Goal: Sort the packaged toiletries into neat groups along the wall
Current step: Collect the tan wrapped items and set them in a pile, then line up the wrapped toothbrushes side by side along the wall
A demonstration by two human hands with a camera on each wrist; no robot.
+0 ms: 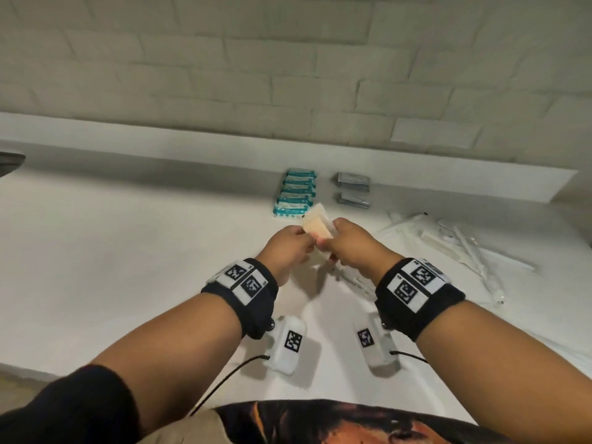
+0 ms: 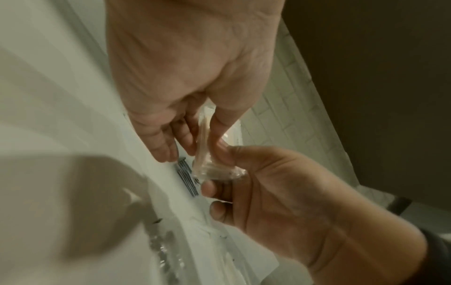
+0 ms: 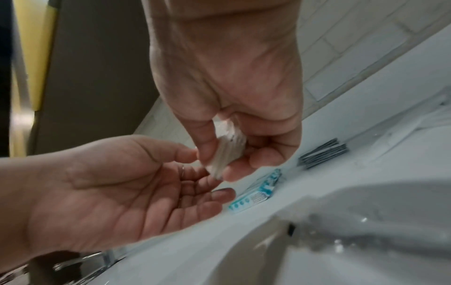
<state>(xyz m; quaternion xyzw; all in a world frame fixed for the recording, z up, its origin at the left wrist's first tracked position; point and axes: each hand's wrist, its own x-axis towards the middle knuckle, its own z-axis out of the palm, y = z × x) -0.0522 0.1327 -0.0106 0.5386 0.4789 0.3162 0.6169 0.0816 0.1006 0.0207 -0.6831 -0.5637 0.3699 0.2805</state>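
A thin stack of beige packets in clear wrap (image 1: 315, 226) is held above the white counter (image 1: 128, 251) between both hands. My left hand (image 1: 304, 240) pinches its left end, thumb (image 2: 220, 125) on one face and fingers behind. My right hand (image 1: 333, 238) pinches the right end (image 3: 227, 154) between thumb and curled fingers. Against the wall lie a row of teal-and-white packs (image 1: 296, 193) and, to their right, a small pile of grey sachets (image 1: 352, 189). Long white wrapped items (image 1: 464, 248) lie scattered at the right.
A low ledge and a tiled wall (image 1: 288, 75) bound the counter at the back. A dark object (image 1: 9, 161) pokes in at the far left. A flat packet with a barcode (image 2: 186, 177) lies on the counter under the hands. A basin rim (image 3: 366, 221) shows at the lower right.
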